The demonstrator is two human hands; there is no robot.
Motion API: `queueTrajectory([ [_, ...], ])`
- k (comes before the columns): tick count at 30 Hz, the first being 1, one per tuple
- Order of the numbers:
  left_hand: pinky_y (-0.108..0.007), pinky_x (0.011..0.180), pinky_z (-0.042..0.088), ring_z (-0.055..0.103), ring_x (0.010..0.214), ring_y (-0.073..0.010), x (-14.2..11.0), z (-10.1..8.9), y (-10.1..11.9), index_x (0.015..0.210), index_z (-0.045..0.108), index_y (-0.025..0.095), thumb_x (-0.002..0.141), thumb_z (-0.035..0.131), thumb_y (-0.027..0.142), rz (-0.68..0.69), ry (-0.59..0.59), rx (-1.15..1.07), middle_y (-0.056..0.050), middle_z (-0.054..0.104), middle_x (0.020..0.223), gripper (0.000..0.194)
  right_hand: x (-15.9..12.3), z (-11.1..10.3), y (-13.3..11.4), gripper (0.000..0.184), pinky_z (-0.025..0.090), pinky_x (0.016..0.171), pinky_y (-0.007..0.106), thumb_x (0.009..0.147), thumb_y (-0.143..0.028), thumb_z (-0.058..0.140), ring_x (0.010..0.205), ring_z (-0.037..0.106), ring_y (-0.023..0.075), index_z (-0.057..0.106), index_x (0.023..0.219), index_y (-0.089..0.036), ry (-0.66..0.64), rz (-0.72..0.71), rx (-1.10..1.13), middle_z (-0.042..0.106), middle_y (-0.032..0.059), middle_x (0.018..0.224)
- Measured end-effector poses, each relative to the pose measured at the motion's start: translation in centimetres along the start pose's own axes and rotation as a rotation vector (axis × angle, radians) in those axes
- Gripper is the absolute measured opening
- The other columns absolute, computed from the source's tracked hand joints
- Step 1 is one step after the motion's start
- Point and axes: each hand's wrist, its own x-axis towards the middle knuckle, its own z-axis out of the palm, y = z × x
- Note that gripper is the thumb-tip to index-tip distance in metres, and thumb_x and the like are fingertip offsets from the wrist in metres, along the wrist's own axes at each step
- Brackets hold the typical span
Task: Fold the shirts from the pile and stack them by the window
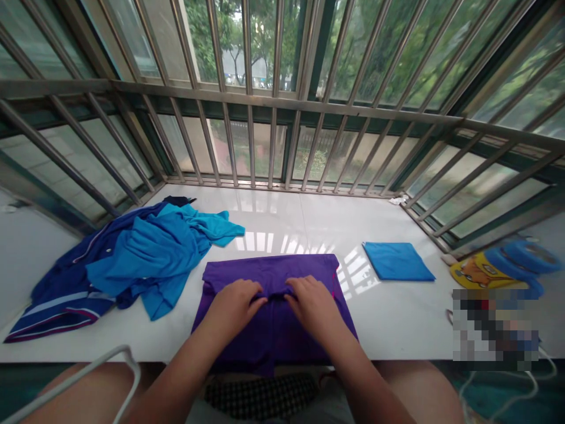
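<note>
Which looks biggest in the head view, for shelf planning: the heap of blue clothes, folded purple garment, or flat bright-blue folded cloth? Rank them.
Largest: the heap of blue clothes. Then the folded purple garment, though nearer the camera, so its lead over the flat bright-blue folded cloth is unsure.

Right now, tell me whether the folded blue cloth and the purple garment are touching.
Apart. The head view shows the folded blue cloth lying beyond and to the right of the purple garment, with a strip of white counter plainly between them.
</note>
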Motion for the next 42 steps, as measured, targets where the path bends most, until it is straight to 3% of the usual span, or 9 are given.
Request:
queueTrajectory([
  [6,-0.040,0.089,0.054,0.075,0.104,-0.0335,0.0,0.9,-1.3,0.107,0.078,0.024,0.101,0.065,0.026,-0.110,-0.194,0.100,-0.012,0.080,0.106,0.014,-1.1,2.0,0.2,0.011,0.053,0.079,0.034,0.106,-0.026,0.065,0.095,0.077,0.0277,0.074,0.112,-0.023,-0.335,0.209,-0.077,0.081,0.0088,0.101],
  [9,-0.038,0.086,0.055,0.079,0.098,-0.0329,1.7,-1.2,-1.8,0.104,0.078,0.028,0.103,0.063,0.034,-0.139,-0.232,0.054,-0.009,0.083,0.098,0.016,0.3,0.8,1.5,0.019,0.053,0.075,0.032,0.111,-0.034,0.058,0.086,0.080,0.0270,0.075,0.111,-0.025,-0.254,0.293,0.057,0.082,0.0062,0.091],
  [13,-0.042,0.098,0.059,0.077,0.118,-0.0333,3.6,-3.1,-0.9,0.135,0.068,0.026,0.108,0.056,0.042,-0.226,0.216,-0.027,-0.014,0.080,0.125,0.033,2.1,0.0,1.8,0.039,0.059,0.094,0.040,0.115,-0.035,0.043,0.115,0.077,0.0301,0.063,0.145,-0.021,0.218,0.364,0.254,0.077,0.0163,0.132],
  [17,-0.055,0.124,0.046,0.038,0.164,-0.0371,3.6,-1.8,0.2,0.167,0.034,0.020,0.106,0.062,0.043,0.080,0.620,-0.078,-0.023,0.031,0.178,0.071,2.1,1.5,1.2,0.065,0.048,0.122,0.054,0.110,-0.033,0.052,0.159,0.044,0.0345,0.032,0.171,-0.018,0.407,0.145,0.264,0.035,0.0225,0.176],
  [25,-0.053,0.106,0.056,0.067,0.127,-0.0376,1.0,3.9,-0.3,0.157,0.057,0.020,0.098,0.069,0.031,-0.064,0.008,0.138,-0.018,0.072,0.137,0.060,0.2,4.6,0.0,0.013,0.057,0.094,0.044,0.105,-0.022,0.062,0.110,0.071,0.0322,0.076,0.107,-0.022,-0.143,0.221,-0.028,0.077,0.0133,0.112],
  [30,-0.042,0.099,0.055,0.072,0.122,-0.0351,0.1,2.6,1.5,0.165,0.047,0.025,0.085,0.079,0.030,-0.049,-0.161,-0.176,-0.016,0.074,0.139,0.086,-1.9,0.7,-2.2,0.019,0.057,0.088,0.031,0.111,-0.022,0.052,0.099,0.075,0.0212,0.069,0.117,-0.025,0.070,0.069,0.588,0.078,0.0059,0.109],
  [35,-0.028,0.070,0.049,0.073,0.079,-0.0211,-0.1,-1.7,3.6,0.088,0.077,0.021,0.083,0.056,0.015,0.097,-0.279,-0.620,-0.002,0.080,0.083,0.022,-4.5,-4.9,-4.0,0.015,0.061,0.089,0.034,0.114,-0.037,0.049,0.101,0.075,0.0206,0.061,0.119,-0.031,0.332,-0.141,0.935,0.077,0.0042,0.107],
  [38,-0.027,0.066,0.050,0.067,0.070,-0.0188,0.1,-4.8,3.1,0.094,0.078,0.020,0.078,0.052,0.016,-0.043,-0.034,-0.723,0.000,0.078,0.079,0.031,-3.5,-6.5,-2.5,0.012,0.061,0.094,0.038,0.113,-0.033,0.050,0.112,0.074,0.0231,0.060,0.118,-0.029,0.386,-0.138,0.764,0.077,0.0082,0.118],
  [42,-0.035,0.086,0.060,0.074,0.095,-0.0244,-0.5,-9.6,-0.1,0.125,0.076,0.022,0.087,0.057,0.025,-0.321,0.632,-0.504,-0.003,0.081,0.106,0.042,-1.4,-5.8,4.4,0.013,0.055,0.105,0.045,0.108,-0.030,0.058,0.118,0.071,0.0288,0.067,0.102,-0.024,0.412,0.067,0.187,0.078,0.0135,0.121],
])
